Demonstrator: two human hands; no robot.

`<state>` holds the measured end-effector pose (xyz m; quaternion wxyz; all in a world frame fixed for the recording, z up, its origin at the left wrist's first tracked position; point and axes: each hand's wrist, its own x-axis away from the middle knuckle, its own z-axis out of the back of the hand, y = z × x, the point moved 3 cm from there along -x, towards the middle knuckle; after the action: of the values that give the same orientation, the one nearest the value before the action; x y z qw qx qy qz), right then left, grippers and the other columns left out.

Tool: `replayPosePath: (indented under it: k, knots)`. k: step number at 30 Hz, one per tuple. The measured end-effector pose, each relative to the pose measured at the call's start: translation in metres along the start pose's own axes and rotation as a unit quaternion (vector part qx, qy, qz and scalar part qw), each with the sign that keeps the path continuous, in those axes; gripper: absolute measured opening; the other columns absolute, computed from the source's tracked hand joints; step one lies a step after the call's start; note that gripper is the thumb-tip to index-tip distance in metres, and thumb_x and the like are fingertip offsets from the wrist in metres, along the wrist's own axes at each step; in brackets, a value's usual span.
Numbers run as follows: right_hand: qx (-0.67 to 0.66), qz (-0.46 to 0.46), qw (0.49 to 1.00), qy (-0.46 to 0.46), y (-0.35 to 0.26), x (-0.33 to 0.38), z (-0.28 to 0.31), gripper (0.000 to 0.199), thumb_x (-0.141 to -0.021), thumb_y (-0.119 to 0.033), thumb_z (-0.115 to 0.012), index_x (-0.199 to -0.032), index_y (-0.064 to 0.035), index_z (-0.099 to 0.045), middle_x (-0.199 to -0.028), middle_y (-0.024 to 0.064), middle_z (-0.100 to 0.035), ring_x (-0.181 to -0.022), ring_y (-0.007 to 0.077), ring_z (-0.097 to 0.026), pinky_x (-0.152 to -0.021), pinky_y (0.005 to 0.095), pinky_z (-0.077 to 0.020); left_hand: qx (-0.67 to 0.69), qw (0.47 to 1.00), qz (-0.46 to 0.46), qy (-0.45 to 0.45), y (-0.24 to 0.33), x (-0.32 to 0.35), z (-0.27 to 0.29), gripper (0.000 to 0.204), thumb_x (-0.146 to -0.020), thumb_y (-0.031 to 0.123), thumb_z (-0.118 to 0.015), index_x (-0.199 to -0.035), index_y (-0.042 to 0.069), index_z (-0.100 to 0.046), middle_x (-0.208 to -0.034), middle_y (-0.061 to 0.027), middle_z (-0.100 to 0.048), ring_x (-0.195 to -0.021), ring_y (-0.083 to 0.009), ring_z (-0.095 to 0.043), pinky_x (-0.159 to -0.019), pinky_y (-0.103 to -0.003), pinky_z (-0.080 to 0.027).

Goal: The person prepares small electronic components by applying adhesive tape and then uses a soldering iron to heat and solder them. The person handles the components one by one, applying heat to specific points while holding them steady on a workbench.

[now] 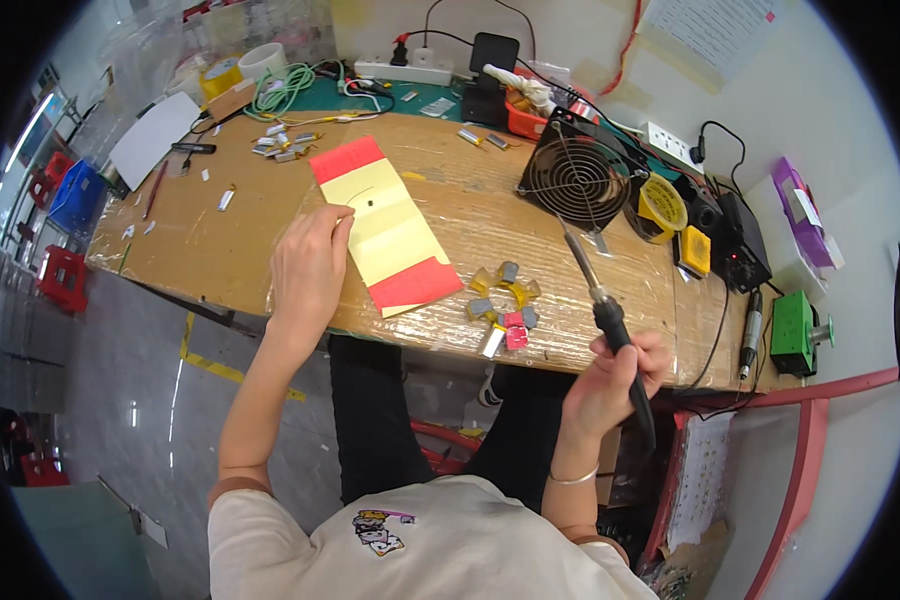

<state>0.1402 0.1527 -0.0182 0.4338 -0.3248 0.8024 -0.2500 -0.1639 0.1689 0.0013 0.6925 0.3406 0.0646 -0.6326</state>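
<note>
Left hand [308, 262] rests flat-fingered on the yellow paper strip with red ends [384, 226], mid-table. Right hand [610, 385], right of the strip, grips a black-handled soldering iron [600, 300], raised. Small foil cells [502, 305] beside the strip appear not yet soldered.

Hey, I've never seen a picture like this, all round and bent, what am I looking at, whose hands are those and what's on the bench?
This is one picture from a wide fisheye camera worn on a person's head, looking down, so straight edges bend near the rim. No machine: the hands are the person's own, forearms coming up from the lower edge. The left hand rests on a yellow card with red ends lying on the wrapped brown workbench. The right hand holds a soldering iron, tip pointing up toward a small black fan. Between the hands lies a cluster of small pieces, grey, yellow and red. Further right sit a yellow tape roll and a black box with a red light.
</note>
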Motion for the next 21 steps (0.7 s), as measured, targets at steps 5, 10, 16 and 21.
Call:
replayPosePath:
  k: [5, 10, 16, 21]
  knots:
    - [-0.012, -0.013, 1.000, 0.016, 0.029, -0.012, 0.001, 0.024, -0.082, -0.008, -0.062, -0.080, -0.0092, -0.039, -0.088, 0.0072, -0.044, -0.062, 0.0219, -0.058, -0.057, 0.0324, -0.0537, 0.067, 0.994, -0.062, 0.068, 0.026, -0.035, -0.015, 0.021, -0.086, 0.008, -0.058, -0.106, 0.002, -0.058, -0.081, -0.0160, -0.063, -0.072, -0.0315, -0.059, -0.065, -0.041, -0.045]
    - [-0.010, -0.018, 1.000, 0.022, 0.037, -0.014, 0.002, 0.024, -0.082, -0.010, -0.063, -0.079, -0.0086, -0.039, -0.087, 0.0076, -0.044, -0.060, 0.0219, -0.059, -0.056, 0.0317, -0.0541, 0.238, 0.965, -0.083, -0.072, 0.040, -0.079, -0.042, 0.034, -0.089, 0.007, -0.053, -0.122, 0.002, -0.053, -0.092, -0.0093, -0.068, -0.071, -0.0179, -0.063, -0.066, -0.030, -0.048]
    - [0.027, -0.017, 0.999, 0.022, 0.037, -0.010, 0.002, 0.027, -0.084, -0.016, -0.062, -0.079, -0.0093, -0.037, -0.086, 0.0070, -0.043, -0.056, 0.0195, -0.058, -0.054, 0.0289, -0.0535, 0.376, 0.912, -0.077, -0.145, 0.045, -0.065, -0.047, 0.028, -0.089, 0.002, -0.053, -0.117, 0.001, -0.059, -0.092, -0.0087, -0.068, -0.073, -0.0108, -0.064, -0.067, -0.023, -0.049]
    - [0.040, -0.016, 0.998, 0.035, 0.038, -0.008, 0.005, 0.028, -0.084, -0.019, -0.062, -0.080, -0.0105, -0.036, -0.084, 0.0064, -0.043, -0.056, 0.0189, -0.058, -0.051, 0.0272, -0.0528, 0.404, 0.906, -0.047, -0.117, 0.044, -0.051, -0.046, 0.026, -0.087, 0.000, -0.058, -0.112, 0.000, -0.062, -0.087, -0.0096, -0.068, -0.081, -0.0108, -0.065, -0.070, -0.021, -0.050]
